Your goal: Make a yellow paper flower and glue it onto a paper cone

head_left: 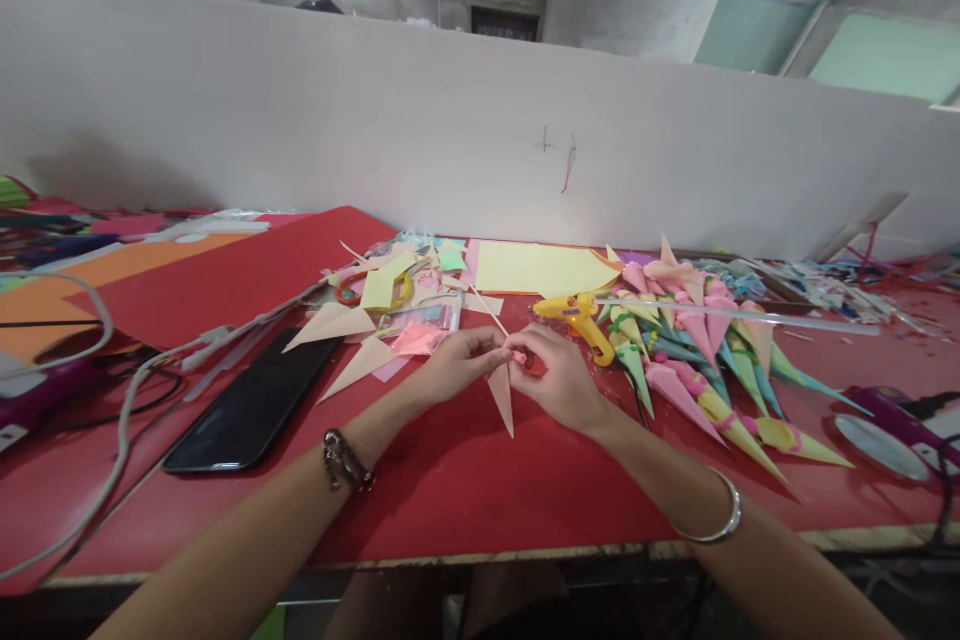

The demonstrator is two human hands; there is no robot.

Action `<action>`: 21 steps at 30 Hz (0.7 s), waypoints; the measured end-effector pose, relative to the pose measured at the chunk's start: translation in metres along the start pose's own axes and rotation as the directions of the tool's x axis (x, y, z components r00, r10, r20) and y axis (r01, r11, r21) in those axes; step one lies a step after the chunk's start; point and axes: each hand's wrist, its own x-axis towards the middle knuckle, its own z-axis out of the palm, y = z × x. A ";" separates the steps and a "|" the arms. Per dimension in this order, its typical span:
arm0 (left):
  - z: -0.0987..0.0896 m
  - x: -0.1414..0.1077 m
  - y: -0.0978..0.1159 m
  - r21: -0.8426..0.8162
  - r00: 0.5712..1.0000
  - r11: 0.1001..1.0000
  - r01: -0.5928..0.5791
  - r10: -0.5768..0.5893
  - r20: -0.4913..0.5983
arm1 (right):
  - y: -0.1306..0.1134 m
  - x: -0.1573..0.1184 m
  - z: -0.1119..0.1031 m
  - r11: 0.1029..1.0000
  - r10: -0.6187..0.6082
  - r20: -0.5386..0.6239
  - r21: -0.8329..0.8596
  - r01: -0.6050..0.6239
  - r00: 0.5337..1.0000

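Note:
My left hand (463, 365) and my right hand (559, 375) meet over the red tabletop, both with fingers pinched. Between them is a peach paper cone (502, 405), its point hanging down toward me. A thin pale stick (489, 308) juts up and left from the fingertips. Something small and pink (519, 357) shows at my right fingertips, partly covered by the fingers. Just left of my left hand lie loose peach paper cones (356, 367) and a packet of coral-pink material (417, 338). A yellow glue gun (577, 317) lies beyond my right hand.
Several finished-looking pastel cones (694, 320) are heaped at right. A black phone (251, 410) and a white cable (127, 420) lie at left. Scissors (350, 290) sit under paper scraps. Yellow sheets (536, 267) lie before a white partition (420, 120).

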 end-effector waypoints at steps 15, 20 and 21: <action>-0.016 0.004 -0.012 -0.420 0.968 0.907 -0.028 -0.080 -0.238 | 0.006 0.001 -0.001 0.929 0.234 -0.183 0.333 -0.164 0.955; -0.016 0.003 -0.010 -0.353 0.965 0.936 -0.013 -0.081 -0.249 | 0.005 0.001 0.000 0.928 0.229 -0.133 0.330 -0.175 0.964; -0.016 0.002 -0.009 -0.322 0.964 0.947 0.008 -0.093 -0.249 | 0.004 0.001 0.000 0.927 0.229 -0.126 0.331 -0.177 0.965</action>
